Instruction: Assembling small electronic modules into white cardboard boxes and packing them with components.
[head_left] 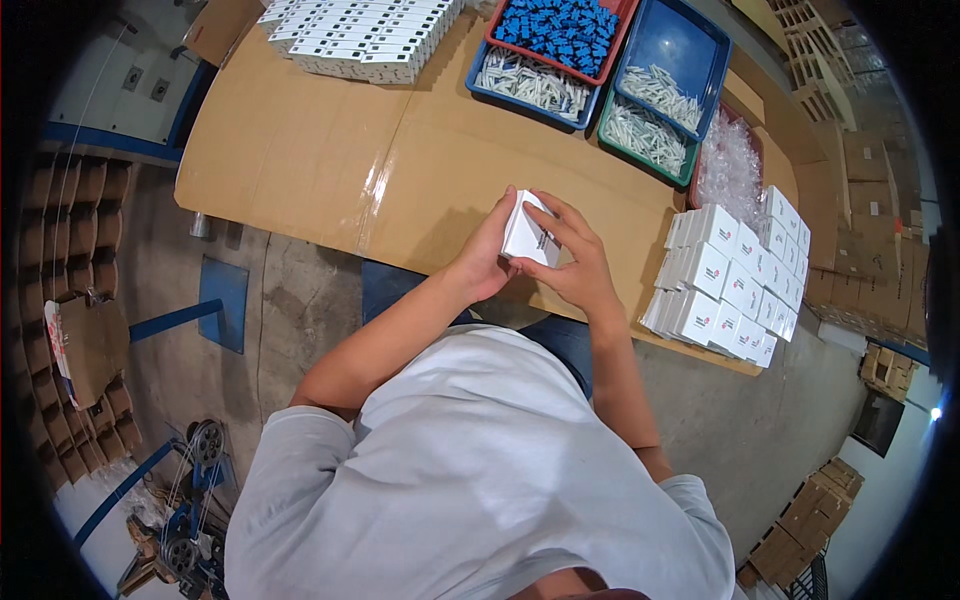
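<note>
A small white box point(524, 236) with dark printing is held between both hands above the near edge of the cardboard-covered table. My left hand point(484, 252) grips its left side, the thumb along the upper edge. From the right, my right hand point(574, 252) closes round it, fingers across the top and thumb at the lower edge. The palms and fingers hide part of the box. To the right of my hands stand stacks of similar white boxes point(728, 288).
A red tray point(628, 38) of small blue parts sits over a blue tray point(490, 92) of white pieces. Beside them are a blue tray point(672, 40), a green tray point(652, 168) and clear plastic pieces point(728, 168). Rows of white boxes point(362, 38) stand far left.
</note>
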